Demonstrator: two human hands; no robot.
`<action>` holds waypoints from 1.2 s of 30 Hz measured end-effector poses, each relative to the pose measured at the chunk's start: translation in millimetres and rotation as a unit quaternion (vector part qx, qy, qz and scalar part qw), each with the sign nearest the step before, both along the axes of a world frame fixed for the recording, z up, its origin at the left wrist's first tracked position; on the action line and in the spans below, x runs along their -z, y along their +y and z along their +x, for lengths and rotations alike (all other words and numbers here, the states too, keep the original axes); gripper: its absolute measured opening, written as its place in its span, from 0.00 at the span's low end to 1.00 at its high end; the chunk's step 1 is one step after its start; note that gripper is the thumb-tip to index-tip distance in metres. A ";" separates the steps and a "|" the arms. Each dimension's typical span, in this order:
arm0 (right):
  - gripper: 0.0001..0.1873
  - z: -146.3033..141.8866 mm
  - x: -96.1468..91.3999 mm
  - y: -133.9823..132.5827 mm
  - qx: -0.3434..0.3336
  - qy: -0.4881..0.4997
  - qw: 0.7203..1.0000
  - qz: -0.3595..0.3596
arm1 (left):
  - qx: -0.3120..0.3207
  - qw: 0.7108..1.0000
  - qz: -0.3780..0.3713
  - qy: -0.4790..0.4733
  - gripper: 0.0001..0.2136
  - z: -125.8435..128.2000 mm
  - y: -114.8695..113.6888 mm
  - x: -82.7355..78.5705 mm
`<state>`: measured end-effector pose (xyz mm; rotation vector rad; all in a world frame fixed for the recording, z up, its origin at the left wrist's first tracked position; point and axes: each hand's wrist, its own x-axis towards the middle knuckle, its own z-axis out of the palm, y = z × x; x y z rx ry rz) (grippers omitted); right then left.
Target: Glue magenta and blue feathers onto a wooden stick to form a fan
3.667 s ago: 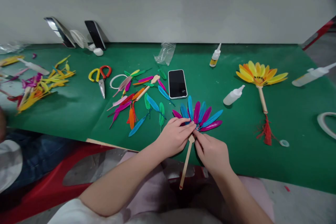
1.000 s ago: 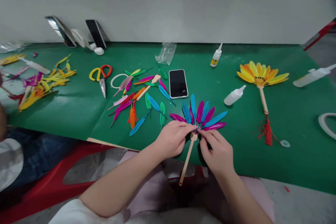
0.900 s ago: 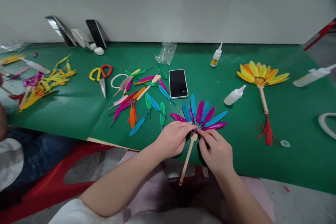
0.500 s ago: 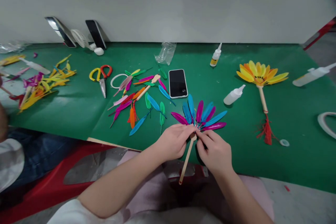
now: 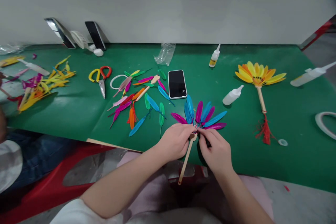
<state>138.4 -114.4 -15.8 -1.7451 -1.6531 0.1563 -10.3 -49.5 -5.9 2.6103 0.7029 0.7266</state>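
Blue and magenta feathers (image 5: 199, 111) spread out in a fan shape above the round head of a wooden stick (image 5: 187, 161), whose lower end sticks out past the table edge. My left hand (image 5: 177, 140) is closed at the feather bases, pinching the feather fan from the left. Fingertips of my right hand (image 5: 215, 147) press the same spot from the right, near the quill ends. Both hands partly hide the joint between quills and stick. Just beyond lies a phone (image 5: 177, 84), and a white glue bottle (image 5: 233, 95) rests on its side to the right.
Loose coloured feathers (image 5: 138, 126) lie left of my hands, with scissors (image 5: 102, 80) farther left. A yellow feather fan (image 5: 259, 73) with a red tassel lies right. Another glue bottle (image 5: 215, 56) stands behind. A co-worker's arm (image 5: 3, 124) shows at the far left.
My right fingers have shifted slightly on the feather bases. The fan and stick stay in nearly the same place.
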 end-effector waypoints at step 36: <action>0.10 5.2 -5.5 4.9 0.058 0.068 0.996 0.005 | -0.003 0.999 0.036 -0.016 0.12 2.1 0.8 3.8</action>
